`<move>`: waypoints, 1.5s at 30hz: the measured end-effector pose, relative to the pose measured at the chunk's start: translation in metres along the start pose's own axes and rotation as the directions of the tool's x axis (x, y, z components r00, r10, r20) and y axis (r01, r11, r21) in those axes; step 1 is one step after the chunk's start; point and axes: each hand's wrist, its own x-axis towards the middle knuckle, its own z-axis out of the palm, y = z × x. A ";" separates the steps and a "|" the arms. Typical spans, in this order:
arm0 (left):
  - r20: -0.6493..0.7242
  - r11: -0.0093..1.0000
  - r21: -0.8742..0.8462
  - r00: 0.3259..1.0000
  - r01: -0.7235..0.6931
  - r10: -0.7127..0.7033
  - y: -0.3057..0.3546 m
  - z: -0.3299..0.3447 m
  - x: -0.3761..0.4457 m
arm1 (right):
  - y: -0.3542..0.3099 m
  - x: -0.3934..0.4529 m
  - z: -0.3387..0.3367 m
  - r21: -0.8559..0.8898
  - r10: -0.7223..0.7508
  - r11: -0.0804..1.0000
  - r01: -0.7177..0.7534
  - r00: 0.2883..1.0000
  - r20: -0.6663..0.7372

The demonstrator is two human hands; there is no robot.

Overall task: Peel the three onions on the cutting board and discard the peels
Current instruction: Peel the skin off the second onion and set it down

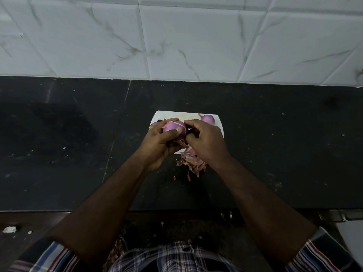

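The smooth, likely slippery onion (174, 128) is cradled by the left hand (159, 143), while its papery skin is pinched at the end by the right hand (206, 141).

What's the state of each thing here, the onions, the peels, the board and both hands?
Held onion: mostly peeled, lifted over the board.
Far onion: peeled, resting on the board.
Third onion: mostly hidden, state unclear.
Peels: piled at the board's near edge, not discarded.
Cutting board: flat on the counter.
Left hand: holding the onion.
Right hand: pinching at the onion.
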 end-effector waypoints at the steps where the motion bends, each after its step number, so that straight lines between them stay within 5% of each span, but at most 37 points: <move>1: -0.003 1.000 -0.012 1.000 0.004 -0.004 0.000 0.001 0.000 | 0.003 0.002 -0.002 0.055 0.040 0.998 -0.040 0.999 -0.002; 4: -0.018 0.999 -0.046 1.000 0.003 -0.004 0.001 0.000 0.001 | 0.008 0.004 -0.003 0.231 0.138 0.964 -0.132 0.990 -0.011; 14: -0.050 0.997 -0.074 0.999 0.012 -0.016 -0.005 -0.002 0.006 | 0.006 -0.007 0.008 0.181 0.138 0.975 -0.132 0.990 -0.024; 28: 0.137 0.966 -0.162 0.975 0.199 -0.177 0.002 -0.009 -0.003 | 0.030 0.008 -0.008 -0.162 0.090 0.983 -0.086 0.996 0.015; 40: 0.081 0.932 -0.280 0.973 0.228 -0.214 0.000 -0.018 0.005 | 0.054 0.004 -0.004 -0.350 0.182 0.933 -0.089 0.953 0.244; 45: 0.010 0.947 -0.164 0.960 0.277 -0.279 -0.005 -0.016 0.006 | 0.024 0.000 -0.010 -0.057 -0.027 0.998 0.027 1.000 0.001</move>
